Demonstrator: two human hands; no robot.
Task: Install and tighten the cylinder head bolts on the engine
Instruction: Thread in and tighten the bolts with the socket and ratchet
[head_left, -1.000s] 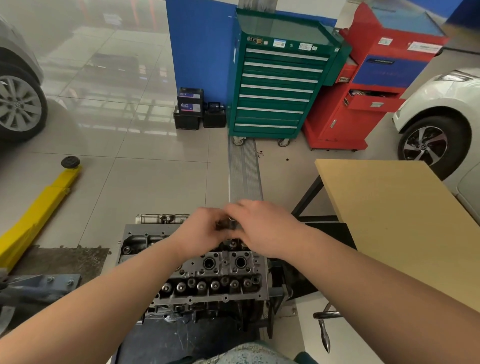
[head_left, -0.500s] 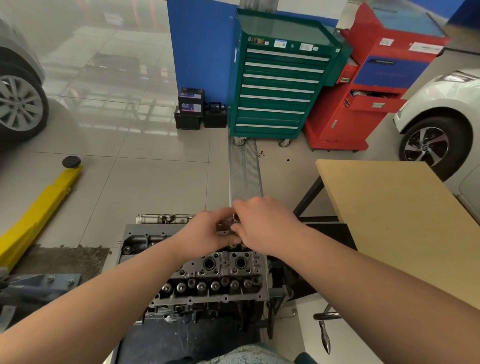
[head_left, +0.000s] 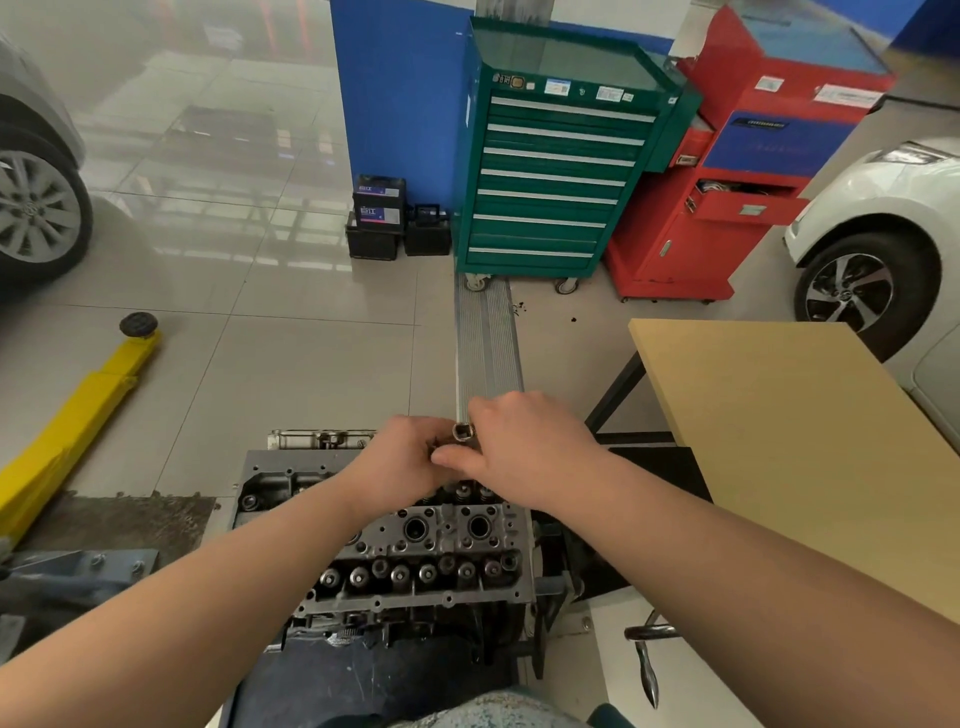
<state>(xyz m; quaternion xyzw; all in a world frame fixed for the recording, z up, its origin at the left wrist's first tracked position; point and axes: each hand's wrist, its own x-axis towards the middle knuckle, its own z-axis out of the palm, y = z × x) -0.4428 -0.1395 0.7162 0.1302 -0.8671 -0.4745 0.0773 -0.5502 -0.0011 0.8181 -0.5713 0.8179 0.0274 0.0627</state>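
Glossy tiled workshop floor (head_left: 291, 374) spreads under everything. Nearest, the cylinder head (head_left: 415, 551) lies with its long axis left to right, valve side up. Just above its far edge the left hand (head_left: 400, 462) and right hand (head_left: 524, 452) meet, both curled round a small metal socket (head_left: 462, 431) whose square opening faces up toward the camera. A wooden desk (head_left: 789, 441) stands to the right. Farther off stand a green tool cabinet (head_left: 550, 171) and a red cart (head_left: 748, 171).
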